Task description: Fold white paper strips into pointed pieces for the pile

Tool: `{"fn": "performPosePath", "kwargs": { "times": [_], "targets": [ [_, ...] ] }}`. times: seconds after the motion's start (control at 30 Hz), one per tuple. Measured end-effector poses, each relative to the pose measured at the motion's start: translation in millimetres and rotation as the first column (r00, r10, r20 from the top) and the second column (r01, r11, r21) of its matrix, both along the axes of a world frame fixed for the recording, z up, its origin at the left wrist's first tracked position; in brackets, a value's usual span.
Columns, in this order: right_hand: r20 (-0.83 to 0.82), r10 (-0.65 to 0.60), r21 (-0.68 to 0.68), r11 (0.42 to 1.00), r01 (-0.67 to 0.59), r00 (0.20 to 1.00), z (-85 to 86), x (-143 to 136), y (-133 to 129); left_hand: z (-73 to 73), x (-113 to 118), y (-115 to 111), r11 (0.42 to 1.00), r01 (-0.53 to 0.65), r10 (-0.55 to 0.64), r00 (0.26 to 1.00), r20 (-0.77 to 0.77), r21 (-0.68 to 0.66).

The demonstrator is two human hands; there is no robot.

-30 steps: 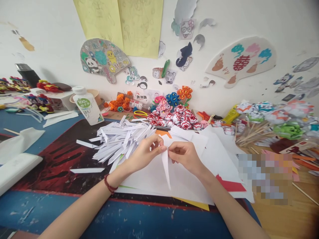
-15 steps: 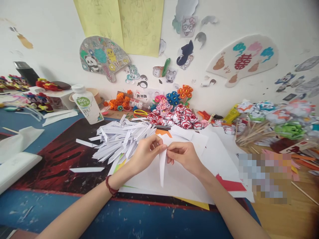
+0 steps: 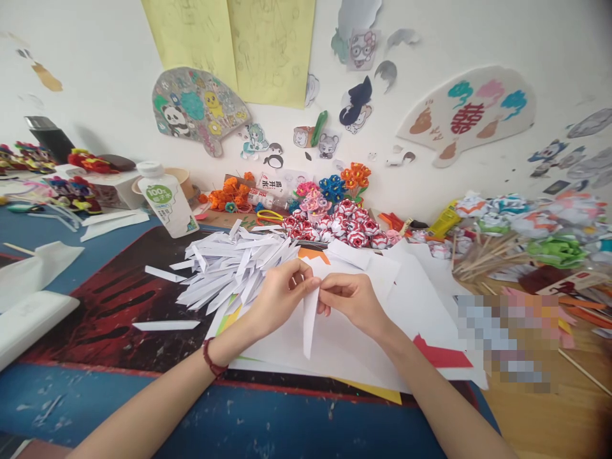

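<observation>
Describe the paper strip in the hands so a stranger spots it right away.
Find the big white sheets on the blue table. Above them, the left hand and right hand meet at one paper strip. Unlike the heaped strips nearby, this one is held and hangs down.

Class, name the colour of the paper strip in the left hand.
The paper strip is white (head view).
</observation>
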State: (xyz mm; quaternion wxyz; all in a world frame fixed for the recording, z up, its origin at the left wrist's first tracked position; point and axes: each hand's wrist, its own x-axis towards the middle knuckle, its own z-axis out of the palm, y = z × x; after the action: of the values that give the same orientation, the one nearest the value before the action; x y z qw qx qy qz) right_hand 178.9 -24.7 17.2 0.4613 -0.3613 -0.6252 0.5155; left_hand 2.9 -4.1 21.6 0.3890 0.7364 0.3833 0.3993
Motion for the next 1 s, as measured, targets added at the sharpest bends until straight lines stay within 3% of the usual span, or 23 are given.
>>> {"fn": "performPosePath", "kwargs": {
  "times": [0.5,1.0],
  "targets": [
    [0.025,0.053,0.011,0.999,-0.053,0.998,1.9,2.5,1.1,3.1,0.5,-3.2,0.997,-0.059,0.058,0.998,0.012,0.040],
    [0.069,-0.064,0.117,0.992,0.056,0.996,5.7,0.3,-1.7,10.4,-4.2,-2.2,0.999,0.023,-0.024,0.998,0.049,0.022]
  ]
}}
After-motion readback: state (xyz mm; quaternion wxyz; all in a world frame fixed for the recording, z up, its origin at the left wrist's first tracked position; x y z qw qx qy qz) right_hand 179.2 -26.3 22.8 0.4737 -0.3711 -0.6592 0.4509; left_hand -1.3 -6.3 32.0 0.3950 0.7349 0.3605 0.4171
